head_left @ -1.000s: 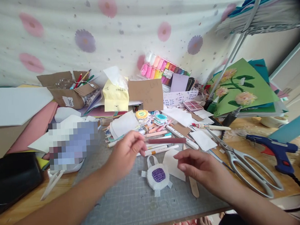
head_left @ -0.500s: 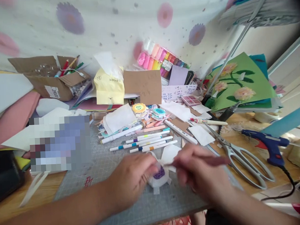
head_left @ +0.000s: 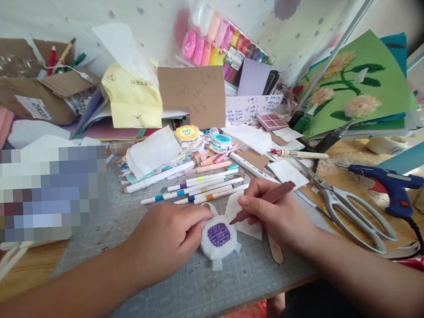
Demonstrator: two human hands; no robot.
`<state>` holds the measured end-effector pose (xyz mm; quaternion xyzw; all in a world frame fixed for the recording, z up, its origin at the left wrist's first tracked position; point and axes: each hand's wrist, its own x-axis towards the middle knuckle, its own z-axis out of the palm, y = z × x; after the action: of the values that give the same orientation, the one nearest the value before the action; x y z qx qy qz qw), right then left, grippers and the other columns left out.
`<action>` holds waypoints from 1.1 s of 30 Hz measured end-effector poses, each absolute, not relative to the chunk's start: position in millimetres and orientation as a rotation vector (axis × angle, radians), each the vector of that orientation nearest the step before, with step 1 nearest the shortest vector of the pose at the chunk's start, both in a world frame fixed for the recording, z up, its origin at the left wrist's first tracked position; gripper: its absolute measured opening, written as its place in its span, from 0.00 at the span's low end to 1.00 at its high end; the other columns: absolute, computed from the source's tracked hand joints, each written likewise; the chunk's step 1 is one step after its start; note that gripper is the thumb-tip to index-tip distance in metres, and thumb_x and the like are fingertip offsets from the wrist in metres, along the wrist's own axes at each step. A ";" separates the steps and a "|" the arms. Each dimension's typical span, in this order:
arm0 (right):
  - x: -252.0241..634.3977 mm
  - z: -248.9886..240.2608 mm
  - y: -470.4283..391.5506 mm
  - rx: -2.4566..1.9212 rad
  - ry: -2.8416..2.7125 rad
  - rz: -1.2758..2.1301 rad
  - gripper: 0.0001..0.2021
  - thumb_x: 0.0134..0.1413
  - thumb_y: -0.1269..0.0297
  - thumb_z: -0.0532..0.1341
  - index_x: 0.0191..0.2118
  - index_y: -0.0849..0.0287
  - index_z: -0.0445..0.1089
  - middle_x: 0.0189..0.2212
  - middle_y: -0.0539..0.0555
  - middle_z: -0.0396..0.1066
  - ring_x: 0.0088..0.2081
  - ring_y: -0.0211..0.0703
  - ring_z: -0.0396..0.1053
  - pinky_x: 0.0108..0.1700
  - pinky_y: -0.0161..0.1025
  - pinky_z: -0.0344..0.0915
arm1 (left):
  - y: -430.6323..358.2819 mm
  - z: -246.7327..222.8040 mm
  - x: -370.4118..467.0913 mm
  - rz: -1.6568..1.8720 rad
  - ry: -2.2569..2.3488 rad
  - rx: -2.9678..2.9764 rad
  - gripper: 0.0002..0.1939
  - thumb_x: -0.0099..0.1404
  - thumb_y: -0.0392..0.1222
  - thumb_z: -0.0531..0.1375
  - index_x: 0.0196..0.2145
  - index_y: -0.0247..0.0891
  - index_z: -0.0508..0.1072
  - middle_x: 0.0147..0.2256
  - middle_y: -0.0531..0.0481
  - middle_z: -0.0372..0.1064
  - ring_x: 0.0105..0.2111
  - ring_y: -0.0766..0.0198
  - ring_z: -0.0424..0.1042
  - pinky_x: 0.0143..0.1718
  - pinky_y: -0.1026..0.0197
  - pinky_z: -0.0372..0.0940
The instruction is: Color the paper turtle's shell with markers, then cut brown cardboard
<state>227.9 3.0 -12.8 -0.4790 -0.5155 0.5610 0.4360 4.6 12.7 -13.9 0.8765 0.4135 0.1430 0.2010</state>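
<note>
My left hand [head_left: 173, 240] pinches the left edge of a white, round, bubble-textured craft piece [head_left: 209, 252], its fingers closed there. A purple coloured patch [head_left: 218, 234] fills its middle, and small clear tabs of what looks like tape stick out at its lower edge. In my right hand [head_left: 270, 208] is a dark reddish-brown marker [head_left: 278, 192], gripped like a pen. Its tip points down-left at the upper right of the piece, very near the purple patch; whether it touches, I cannot tell. A flat wooden stick [head_left: 275, 252] lies under my right hand.
Several markers [head_left: 206, 189] lie on the grey cutting mat [head_left: 148, 302] beyond the hands. To the right are large scissors [head_left: 344, 214] and a blue glue gun [head_left: 392, 184]. Further back stand a yellow tissue pack [head_left: 135, 103], brown cardboard [head_left: 191, 87] and a cardboard box [head_left: 30, 99].
The view has shifted closer and lower. My right hand has turned the marker from nearly level to slanting, tip down toward the piece. More of the purple patch shows.
</note>
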 end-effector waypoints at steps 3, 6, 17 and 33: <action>224.3 -14.0 9.3 -1.216 -1.261 1.367 0.15 0.50 0.60 0.67 0.21 0.57 0.63 0.15 0.47 0.71 0.17 0.35 0.67 0.19 0.30 0.56 | 17.4 -17.0 2.1 0.363 1.139 2.419 0.14 0.66 0.42 0.50 0.37 0.47 0.76 0.31 0.54 0.76 0.29 0.62 0.73 0.29 0.62 0.59; 220.6 -13.8 11.6 -1.262 -1.272 1.352 0.14 0.48 0.63 0.67 0.20 0.57 0.62 0.14 0.46 0.69 0.16 0.34 0.66 0.18 0.30 0.56 | 18.1 -18.4 0.3 0.318 1.128 2.375 0.10 0.64 0.43 0.53 0.35 0.48 0.75 0.30 0.56 0.75 0.28 0.63 0.71 0.29 0.62 0.57; 216.0 -9.6 12.9 -1.374 -1.501 1.215 0.13 0.48 0.62 0.66 0.19 0.56 0.64 0.15 0.48 0.71 0.18 0.37 0.67 0.19 0.32 0.58 | 17.1 -17.2 3.1 0.198 1.171 2.346 0.05 0.60 0.46 0.57 0.33 0.49 0.73 0.27 0.55 0.73 0.27 0.59 0.68 0.28 0.59 0.52; 218.7 -16.2 13.2 -1.390 -1.372 1.224 0.14 0.50 0.60 0.66 0.21 0.57 0.63 0.15 0.48 0.71 0.17 0.35 0.65 0.19 0.32 0.56 | 16.1 -16.9 2.8 0.198 1.158 2.375 0.04 0.61 0.46 0.57 0.31 0.48 0.72 0.27 0.55 0.72 0.26 0.60 0.67 0.27 0.59 0.51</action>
<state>218.7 13.2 -16.2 -0.5510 -0.5438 0.4852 0.4065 2.8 16.1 -16.9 0.8695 0.4237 0.0724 0.2434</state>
